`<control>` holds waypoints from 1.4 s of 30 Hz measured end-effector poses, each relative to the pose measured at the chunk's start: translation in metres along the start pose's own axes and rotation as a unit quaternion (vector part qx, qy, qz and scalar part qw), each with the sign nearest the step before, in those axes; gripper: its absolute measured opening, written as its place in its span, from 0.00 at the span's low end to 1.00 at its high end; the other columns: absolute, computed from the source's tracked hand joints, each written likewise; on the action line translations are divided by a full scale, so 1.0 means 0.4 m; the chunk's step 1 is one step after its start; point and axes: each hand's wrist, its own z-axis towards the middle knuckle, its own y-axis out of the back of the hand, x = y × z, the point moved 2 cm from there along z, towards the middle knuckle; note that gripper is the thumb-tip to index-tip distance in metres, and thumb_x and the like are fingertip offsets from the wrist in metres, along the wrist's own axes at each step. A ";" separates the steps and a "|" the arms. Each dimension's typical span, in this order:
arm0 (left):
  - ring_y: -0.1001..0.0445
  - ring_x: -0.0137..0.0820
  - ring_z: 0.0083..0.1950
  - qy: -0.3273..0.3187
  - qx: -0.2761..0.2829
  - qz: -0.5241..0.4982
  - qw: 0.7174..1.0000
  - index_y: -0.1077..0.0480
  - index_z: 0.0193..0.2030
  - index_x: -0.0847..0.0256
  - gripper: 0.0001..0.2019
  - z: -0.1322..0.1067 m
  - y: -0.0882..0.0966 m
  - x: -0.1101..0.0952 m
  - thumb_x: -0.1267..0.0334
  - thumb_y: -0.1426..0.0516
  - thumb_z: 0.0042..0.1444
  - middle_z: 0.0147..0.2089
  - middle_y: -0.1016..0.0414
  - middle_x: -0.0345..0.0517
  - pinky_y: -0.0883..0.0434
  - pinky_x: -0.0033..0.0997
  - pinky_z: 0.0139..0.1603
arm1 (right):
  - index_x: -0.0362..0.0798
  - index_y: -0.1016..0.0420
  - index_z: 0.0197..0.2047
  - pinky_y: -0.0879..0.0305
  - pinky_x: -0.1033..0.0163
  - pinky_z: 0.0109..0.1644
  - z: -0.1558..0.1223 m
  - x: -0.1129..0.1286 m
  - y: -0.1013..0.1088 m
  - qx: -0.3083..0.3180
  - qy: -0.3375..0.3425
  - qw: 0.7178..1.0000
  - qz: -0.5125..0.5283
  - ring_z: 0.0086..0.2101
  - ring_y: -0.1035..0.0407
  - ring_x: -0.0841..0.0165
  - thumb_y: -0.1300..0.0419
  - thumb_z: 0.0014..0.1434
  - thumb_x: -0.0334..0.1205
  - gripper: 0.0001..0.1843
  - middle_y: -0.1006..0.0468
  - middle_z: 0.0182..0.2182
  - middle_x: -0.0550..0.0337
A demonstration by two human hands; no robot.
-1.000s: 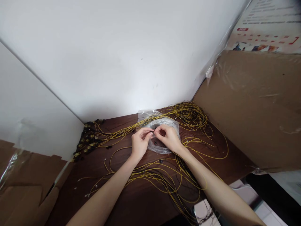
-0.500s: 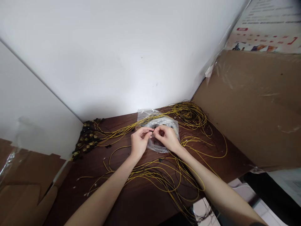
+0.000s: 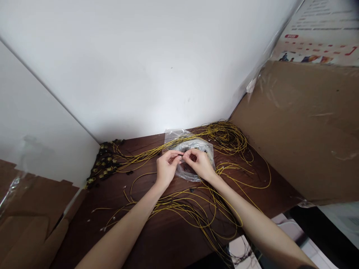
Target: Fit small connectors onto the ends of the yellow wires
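My left hand (image 3: 167, 166) pinches a small black part (image 3: 180, 155) between thumb and fingertips. Thumb and forefinger of my right hand (image 3: 198, 163) are closed at the other end of this part; what exactly they grip is too small to make out. Both hands meet just over a clear plastic bag (image 3: 183, 174) that holds small dark pieces. Behind them, a bundle of yellow and black wires (image 3: 148, 153) crosses the bag. More loose yellow and black wires (image 3: 182, 198) lie under my forearms.
Black connectors with yellowish faces (image 3: 105, 164) are heaped at the left end of the wires. A wire coil (image 3: 224, 134) lies at the back right of the brown table (image 3: 112, 201). White wall (image 3: 157, 67) and cardboard (image 3: 303, 127) enclose the table.
Hands and wires keep almost the same position, fingertips still together. The camera view has shifted very slightly.
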 end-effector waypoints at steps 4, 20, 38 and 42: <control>0.24 0.33 0.37 -0.012 0.000 0.012 1.000 0.27 0.35 0.64 0.06 0.001 0.001 0.002 0.68 0.42 0.48 0.35 0.23 0.49 0.26 0.31 0.38 | 0.44 0.28 0.29 0.39 0.67 0.33 0.002 0.000 0.003 0.001 0.001 1.000 0.000 0.28 0.33 0.71 0.43 0.55 0.37 0.06 0.25 0.26 0.60; 0.25 0.32 0.38 -0.020 -0.015 -0.001 1.000 0.28 0.36 0.64 0.07 0.001 0.001 -0.005 0.68 0.42 0.49 0.38 0.24 0.49 0.26 0.34 0.42 | 0.44 0.27 0.29 0.40 0.67 0.31 0.002 0.004 0.013 0.003 -0.023 1.000 -0.006 0.27 0.32 0.71 0.44 0.54 0.38 0.07 0.24 0.26 0.60; 0.24 0.33 0.38 0.004 -0.001 -0.021 1.000 0.28 0.34 0.65 0.07 -0.002 -0.006 -0.020 0.67 0.40 0.46 0.37 0.23 0.49 0.25 0.34 0.42 | 0.44 0.28 0.31 0.37 0.67 0.27 0.005 -0.032 0.005 0.017 -0.067 0.990 0.124 0.22 0.34 0.73 0.42 0.55 0.46 0.13 0.26 0.23 0.60; 0.24 0.31 0.35 0.006 -0.009 -0.029 1.000 0.28 0.35 0.66 0.08 -0.001 -0.003 -0.016 0.67 0.39 0.46 0.36 0.23 0.48 0.25 0.34 0.40 | 0.44 0.26 0.33 0.36 0.67 0.32 0.001 -0.004 0.015 -0.003 -0.018 0.996 0.082 0.27 0.31 0.71 0.41 0.55 0.41 0.08 0.24 0.26 0.59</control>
